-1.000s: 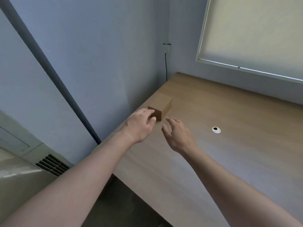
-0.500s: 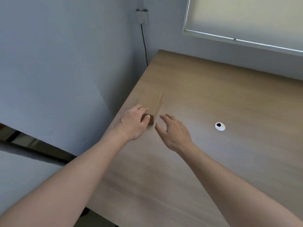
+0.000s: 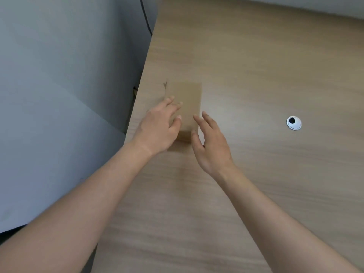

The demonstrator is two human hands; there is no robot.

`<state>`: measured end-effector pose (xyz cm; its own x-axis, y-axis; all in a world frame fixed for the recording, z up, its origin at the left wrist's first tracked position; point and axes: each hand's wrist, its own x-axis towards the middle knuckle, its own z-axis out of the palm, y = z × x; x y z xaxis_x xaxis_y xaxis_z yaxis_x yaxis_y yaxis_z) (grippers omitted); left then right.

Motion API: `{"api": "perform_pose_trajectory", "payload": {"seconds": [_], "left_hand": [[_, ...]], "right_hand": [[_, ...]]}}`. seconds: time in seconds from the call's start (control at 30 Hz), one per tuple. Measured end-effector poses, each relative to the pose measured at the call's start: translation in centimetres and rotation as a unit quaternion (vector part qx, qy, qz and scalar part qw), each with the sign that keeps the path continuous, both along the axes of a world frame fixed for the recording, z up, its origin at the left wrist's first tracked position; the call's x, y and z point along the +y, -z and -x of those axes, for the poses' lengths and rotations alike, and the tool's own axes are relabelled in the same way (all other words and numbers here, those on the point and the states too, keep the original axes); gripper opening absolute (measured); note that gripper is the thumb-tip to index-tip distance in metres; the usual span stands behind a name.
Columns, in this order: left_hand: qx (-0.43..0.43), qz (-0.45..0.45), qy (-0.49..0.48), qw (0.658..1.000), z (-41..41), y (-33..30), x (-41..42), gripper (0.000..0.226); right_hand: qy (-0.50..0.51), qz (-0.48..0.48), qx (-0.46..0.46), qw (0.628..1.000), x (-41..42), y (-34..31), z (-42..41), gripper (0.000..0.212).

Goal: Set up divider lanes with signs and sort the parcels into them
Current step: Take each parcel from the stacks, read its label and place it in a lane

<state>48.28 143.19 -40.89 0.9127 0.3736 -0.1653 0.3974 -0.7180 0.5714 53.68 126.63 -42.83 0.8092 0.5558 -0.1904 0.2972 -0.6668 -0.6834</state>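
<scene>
Cardboard is all we are seeing of the job so far: one small brown parcel is lying flat on the wooden desk, near the desk's left edge and well to the left of the white cable grommet, our landmark. We are bringing both hands in on it. Our left hand is resting over the parcel's left side, on the far side from the grommet, fingers loosely spread and laid on the top face, thumb along the near part; whether it is actually gripping we cannot tell, as the frame is blurred. Our right hand is hovering at the parcel's near right corner, between parcel and grommet, fingers straight and slightly spread, holding nothing, the thumb just beside the box's end. As for progress, we are judging it to be very early: no dividers, no signs and no lanes are showing anywhere around the grommet, and only this single parcel is in view. Setting up the lanes and the whole sorting are looking like work still ahead of us.
</scene>
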Motion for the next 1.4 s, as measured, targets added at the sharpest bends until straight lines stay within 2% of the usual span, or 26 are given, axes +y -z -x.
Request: {"api": "perform_pose_trajectory", "payload": {"seconds": [0.33, 0.4, 0.53, 0.67, 0.8, 0.87, 0.93, 1.0, 1.07, 1.3, 1.4], "left_hand": [[0.011, 0.089, -0.084, 0.992, -1.5, 4.5, 2.5, 0.045], [-0.009, 0.147, -0.134, 0.98, -1.4, 4.6, 2.2, 0.048], [-0.038, 0.219, -0.195, 0.955, -1.0, 3.8, 1.6, 0.032], [-0.098, 0.268, -0.247, 0.926, -0.4, 1.6, 0.9, 0.022], [-0.118, 0.329, -0.275, 0.896, 0.4, -2.1, -0.1, 0.048], [-0.122, 0.341, -0.263, 0.894, 1.0, -3.8, -0.9, 0.054], [-0.132, 0.346, -0.226, 0.901, 1.8, -5.5, -2.2, 0.041], [-0.136, 0.353, -0.21, 0.902, 2.4, -7.0, -3.6, 0.04], [-0.14, 0.359, -0.222, 0.896, 3.1, -8.8, -5.2, 0.049], [-0.217, 0.345, -0.265, 0.874, 5.6, -14.8, -9.9, 0.037], [-0.264, 0.324, -0.257, 0.872, 6.8, -17.6, -12.1, 0.045]], "right_hand": [[0.012, -0.012, 0.024, 1.0, 3.0, 5.2, -2.5, 0.058], [0.01, -0.034, 0.015, 0.999, 3.1, 5.7, -2.3, 0.059], [0.028, -0.091, 0.017, 0.995, 2.5, 5.1, -2.0, 0.069], [0.086, -0.185, 0.082, 0.976, 1.6, 2.7, -1.9, 0.081], [0.148, -0.249, 0.165, 0.943, 0.6, -0.8, -1.8, 0.087], [0.156, -0.256, 0.163, 0.94, 0.0, -2.2, -1.7, 0.083], [0.146, -0.262, 0.164, 0.94, -0.6, -3.8, -1.4, 0.075], [0.135, -0.279, 0.177, 0.934, -1.6, -5.3, -1.0, 0.071], [0.129, -0.303, 0.188, 0.925, -3.0, -6.8, -0.6, 0.063], [0.119, -0.372, 0.191, 0.901, -8.3, -12.6, 1.5, 0.046], [0.125, -0.388, 0.173, 0.897, -10.7, -14.9, 2.7, 0.043]]}}
